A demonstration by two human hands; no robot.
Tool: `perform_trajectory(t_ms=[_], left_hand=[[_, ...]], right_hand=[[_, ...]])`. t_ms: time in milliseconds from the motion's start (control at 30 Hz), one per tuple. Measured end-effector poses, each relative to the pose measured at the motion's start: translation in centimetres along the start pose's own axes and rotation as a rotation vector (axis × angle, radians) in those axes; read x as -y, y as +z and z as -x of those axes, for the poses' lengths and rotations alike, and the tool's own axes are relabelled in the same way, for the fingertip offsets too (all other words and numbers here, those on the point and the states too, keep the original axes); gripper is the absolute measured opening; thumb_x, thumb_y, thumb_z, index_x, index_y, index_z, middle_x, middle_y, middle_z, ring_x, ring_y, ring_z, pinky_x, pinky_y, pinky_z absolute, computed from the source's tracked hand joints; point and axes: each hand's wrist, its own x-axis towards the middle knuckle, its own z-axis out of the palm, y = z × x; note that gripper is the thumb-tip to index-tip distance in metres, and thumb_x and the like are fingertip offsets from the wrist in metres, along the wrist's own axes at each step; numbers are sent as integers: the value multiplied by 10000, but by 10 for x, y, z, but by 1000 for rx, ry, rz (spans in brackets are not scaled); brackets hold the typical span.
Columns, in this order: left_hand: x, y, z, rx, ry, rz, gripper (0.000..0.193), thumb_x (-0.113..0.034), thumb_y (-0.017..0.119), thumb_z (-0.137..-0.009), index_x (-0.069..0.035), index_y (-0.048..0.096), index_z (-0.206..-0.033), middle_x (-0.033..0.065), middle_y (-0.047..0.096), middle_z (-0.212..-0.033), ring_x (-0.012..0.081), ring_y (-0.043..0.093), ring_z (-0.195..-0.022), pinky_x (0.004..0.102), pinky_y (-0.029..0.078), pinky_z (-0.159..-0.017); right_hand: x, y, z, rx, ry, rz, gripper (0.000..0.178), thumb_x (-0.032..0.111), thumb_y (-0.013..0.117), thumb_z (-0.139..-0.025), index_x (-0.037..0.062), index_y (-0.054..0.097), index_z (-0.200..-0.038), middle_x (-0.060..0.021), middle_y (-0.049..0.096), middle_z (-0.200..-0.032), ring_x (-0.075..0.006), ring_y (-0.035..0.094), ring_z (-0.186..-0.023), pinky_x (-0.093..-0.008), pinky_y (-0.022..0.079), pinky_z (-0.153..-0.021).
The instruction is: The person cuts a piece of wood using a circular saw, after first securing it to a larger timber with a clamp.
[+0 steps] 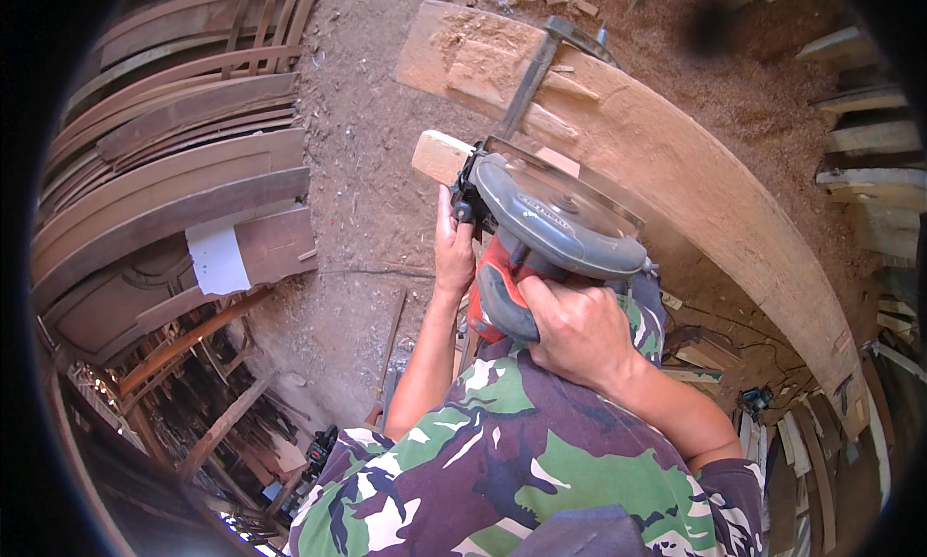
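Note:
My right hand (584, 330) is closed around the rear handle of a red and grey circular saw (555, 219). Its rounded grey guard lies across the middle of the view. Beneath the saw's front end sticks out a pale wooden block (441, 158). My left hand (454, 243) is closed at the block's near edge, close to the saw's black front knob; the saw hides part of this grip. Just beyond the saw, a metal bar clamp (529, 89) reaches across to a thick, curved wooden slab (715, 176).
Curved wooden boards (193, 171) are stacked along the left, with a white sheet of paper (217, 258) on them. More planks (874, 147) line the right side. Sawdust and wood scraps cover the dirt floor (367, 123). A small dark tool (756, 400) lies at the lower right.

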Motion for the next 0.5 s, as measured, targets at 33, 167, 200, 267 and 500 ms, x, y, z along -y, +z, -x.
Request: perform_trajectory(t_ms=[33, 167, 200, 267, 500], left_hand=[[1, -2, -2, -1, 12, 2, 728, -145, 493, -1127, -4, 104, -1726, 84, 548, -1487, 138, 581, -1174, 265, 500, -934], [-5, -8, -9, -16, 10, 54, 726, -156, 497, -1132, -12, 109, -1728, 96, 523, -1531, 163, 565, -1268, 288, 488, -1021], [-9, -8, -11, -27, 28, 76, 727, -155, 499, -1130, -13, 111, -1728, 95, 527, -1529, 161, 570, -1257, 286, 491, -1009], [-17, -11, -19, -48, 65, 118, 730, -152, 505, -1127, -15, 115, -1729, 93, 534, -1524, 155, 579, -1234, 283, 499, -984], [-13, -75, -54, -7, -21, 36, 731, -113, 503, -1095, 16, 136, -1714, 129, 522, -1560, 184, 554, -1357, 318, 471, -1118]], right_hand=[[1, 1, -2, -3, -8, 4, 286, 36, 740, -698, 54, 593, -942, -152, 677, -740, -356, 707, -668, -466, 567, -593], [5, 9, -12, 4, -11, 23, 334, 39, 743, -687, 51, 628, -1000, -145, 682, -745, -352, 708, -669, -462, 567, -589], [7, 11, -16, 14, -8, 28, 348, 40, 743, -685, 50, 638, -1017, -144, 684, -748, -352, 708, -670, -461, 567, -587], [10, 18, -25, -3, -16, 30, 361, 38, 742, -685, 49, 645, -1033, -145, 689, -751, -352, 710, -672, -462, 565, -585], [35, 44, -76, -22, 20, 55, 364, 55, 745, -701, 63, 656, -1054, -159, 705, -750, -382, 711, -687, -486, 560, -585]])
